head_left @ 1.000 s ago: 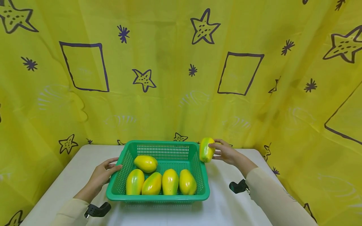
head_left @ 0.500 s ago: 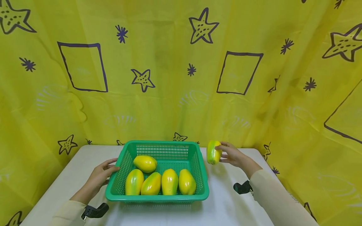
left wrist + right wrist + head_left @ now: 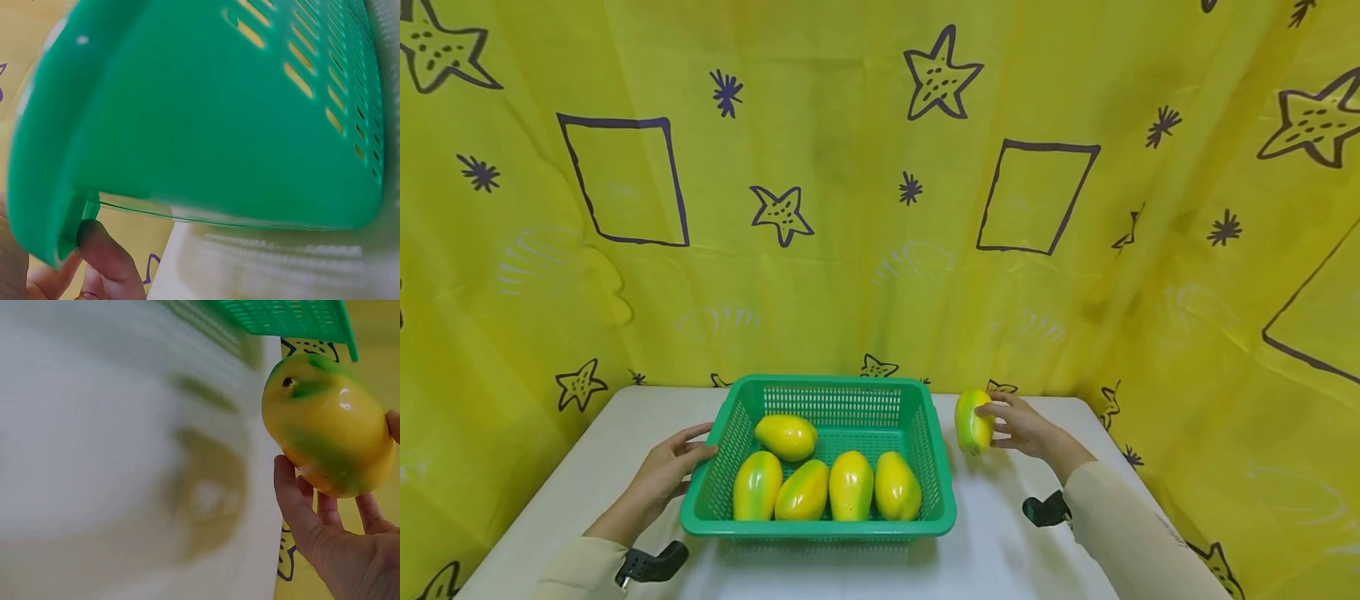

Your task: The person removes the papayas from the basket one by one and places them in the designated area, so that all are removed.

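Observation:
A green plastic basket [image 3: 820, 528] stands in the middle of the head view, holding several glossy yellow-green papayas [image 3: 852, 486]. My left hand [image 3: 662, 468] grips the basket's left rim; in the left wrist view a finger [image 3: 109, 253] curls under the rim's edge. To the right of the basket, my right hand [image 3: 1026, 427] holds another papaya [image 3: 974, 422] between thumb and fingers, near the table's back edge. In the right wrist view this papaya [image 3: 328, 428] appears raised over the table, its dark stem end showing and its reflection below.
The basket stands on a white table [image 3: 1000, 550]. Behind and on both sides hangs a yellow curtain [image 3: 850, 292] with drawn stars and frames. Inside the basket, one papaya lies behind a front row, with bare basket floor [image 3: 861, 439] at the back right.
My right hand has carried its papaya from over the basket's right rim out to the right, then lower toward the table. My left hand stays at the rim, and the basket stays put.

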Demonstrator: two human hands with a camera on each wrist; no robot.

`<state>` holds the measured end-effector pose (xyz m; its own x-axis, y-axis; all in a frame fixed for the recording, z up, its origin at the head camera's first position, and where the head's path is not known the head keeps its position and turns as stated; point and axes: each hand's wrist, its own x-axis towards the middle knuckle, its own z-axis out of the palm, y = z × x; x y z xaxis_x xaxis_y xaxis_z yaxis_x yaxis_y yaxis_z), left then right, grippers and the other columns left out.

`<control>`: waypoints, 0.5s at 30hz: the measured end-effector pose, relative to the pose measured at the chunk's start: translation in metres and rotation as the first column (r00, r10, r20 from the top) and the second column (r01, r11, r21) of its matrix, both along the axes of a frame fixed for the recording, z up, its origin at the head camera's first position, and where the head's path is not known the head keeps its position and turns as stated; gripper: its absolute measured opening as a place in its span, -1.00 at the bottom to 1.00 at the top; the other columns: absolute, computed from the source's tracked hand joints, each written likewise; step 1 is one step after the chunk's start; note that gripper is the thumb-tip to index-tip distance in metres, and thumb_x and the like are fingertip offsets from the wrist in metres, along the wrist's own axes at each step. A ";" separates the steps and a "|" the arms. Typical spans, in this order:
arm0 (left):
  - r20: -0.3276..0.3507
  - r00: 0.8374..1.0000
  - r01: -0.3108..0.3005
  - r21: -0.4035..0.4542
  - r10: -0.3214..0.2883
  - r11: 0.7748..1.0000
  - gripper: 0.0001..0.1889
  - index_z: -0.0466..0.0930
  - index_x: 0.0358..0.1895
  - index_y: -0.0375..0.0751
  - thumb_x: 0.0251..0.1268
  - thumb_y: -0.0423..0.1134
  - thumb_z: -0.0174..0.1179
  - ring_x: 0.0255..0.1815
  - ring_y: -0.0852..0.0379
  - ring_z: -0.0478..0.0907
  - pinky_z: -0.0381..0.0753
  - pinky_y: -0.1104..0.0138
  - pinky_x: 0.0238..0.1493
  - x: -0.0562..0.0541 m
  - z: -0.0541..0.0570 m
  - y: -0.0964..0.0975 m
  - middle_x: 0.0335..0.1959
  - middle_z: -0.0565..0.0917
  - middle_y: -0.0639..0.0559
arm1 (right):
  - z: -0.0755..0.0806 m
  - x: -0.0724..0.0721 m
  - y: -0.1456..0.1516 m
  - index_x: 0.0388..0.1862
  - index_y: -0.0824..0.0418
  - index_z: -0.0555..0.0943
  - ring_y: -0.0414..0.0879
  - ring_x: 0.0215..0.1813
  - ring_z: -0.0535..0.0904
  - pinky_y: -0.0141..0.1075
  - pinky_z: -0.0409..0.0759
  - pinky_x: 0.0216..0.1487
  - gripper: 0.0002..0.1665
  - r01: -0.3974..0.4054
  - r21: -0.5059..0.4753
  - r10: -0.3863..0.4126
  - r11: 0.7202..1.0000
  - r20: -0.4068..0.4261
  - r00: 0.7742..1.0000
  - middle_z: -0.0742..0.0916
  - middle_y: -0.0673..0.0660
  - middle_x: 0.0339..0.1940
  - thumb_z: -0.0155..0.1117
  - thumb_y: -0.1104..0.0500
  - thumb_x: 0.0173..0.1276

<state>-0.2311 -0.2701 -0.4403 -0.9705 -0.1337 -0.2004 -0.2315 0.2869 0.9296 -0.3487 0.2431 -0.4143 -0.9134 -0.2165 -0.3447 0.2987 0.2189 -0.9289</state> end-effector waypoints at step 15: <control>-0.020 1.000 -0.007 0.022 0.008 1.000 -0.33 0.14 0.49 -0.32 0.43 -0.14 0.15 -0.16 0.17 0.65 0.72 0.20 -0.14 0.000 -0.004 -0.001 0.21 0.47 -0.39 | -0.029 0.004 0.006 0.54 0.29 0.06 0.42 0.43 0.19 0.16 0.47 0.27 -0.12 0.061 0.099 -0.056 0.993 -0.054 0.997 0.25 0.44 0.44 0.23 0.02 0.43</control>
